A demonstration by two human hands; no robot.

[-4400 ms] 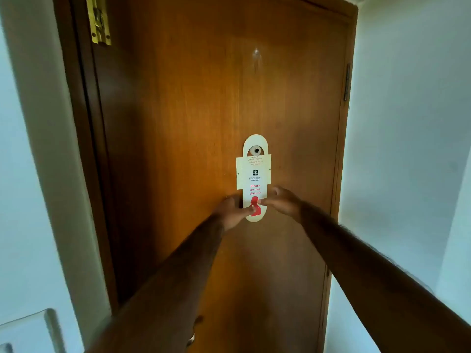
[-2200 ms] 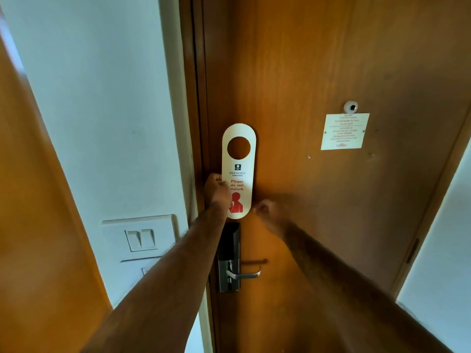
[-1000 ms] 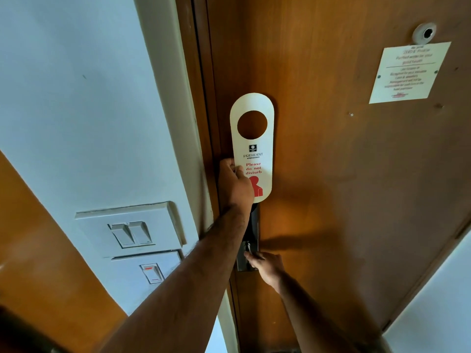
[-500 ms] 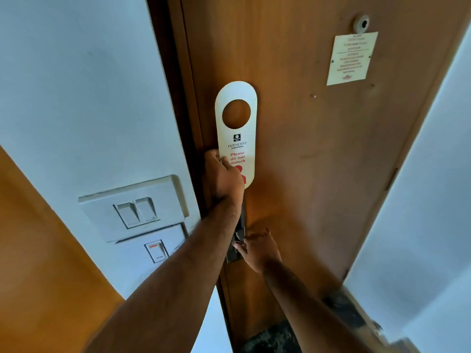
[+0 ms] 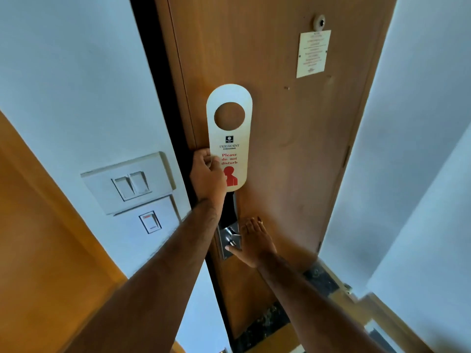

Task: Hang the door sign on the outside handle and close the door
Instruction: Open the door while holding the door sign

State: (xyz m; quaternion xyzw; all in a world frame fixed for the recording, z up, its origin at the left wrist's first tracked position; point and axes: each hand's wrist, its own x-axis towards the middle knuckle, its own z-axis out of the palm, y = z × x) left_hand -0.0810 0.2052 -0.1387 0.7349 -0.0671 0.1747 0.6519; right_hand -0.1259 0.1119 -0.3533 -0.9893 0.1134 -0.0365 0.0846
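Observation:
My left hand (image 5: 207, 174) grips the lower left edge of the cream door sign (image 5: 230, 138), held upright in front of the wooden door (image 5: 293, 149). The sign has a round hole at the top and red "Please do not disturb" lettering. Below it, my right hand (image 5: 254, 242) is closed around the metal inside handle (image 5: 230, 236) on its lock plate; the lever is mostly hidden by the hand. The door stands slightly ajar, with a dark gap (image 5: 158, 72) along its left edge. The outside handle is hidden.
A white switch plate (image 5: 130, 182) and a card switch (image 5: 150, 221) are on the wall to the left. A notice card (image 5: 313, 53) and a peephole (image 5: 319, 22) are on the door's upper right. An orange wooden panel (image 5: 38, 250) stands at the near left.
The door has swung open a little, widening the dark gap at its left edge. My right hand stays on the handle; my left hand still holds the sign.

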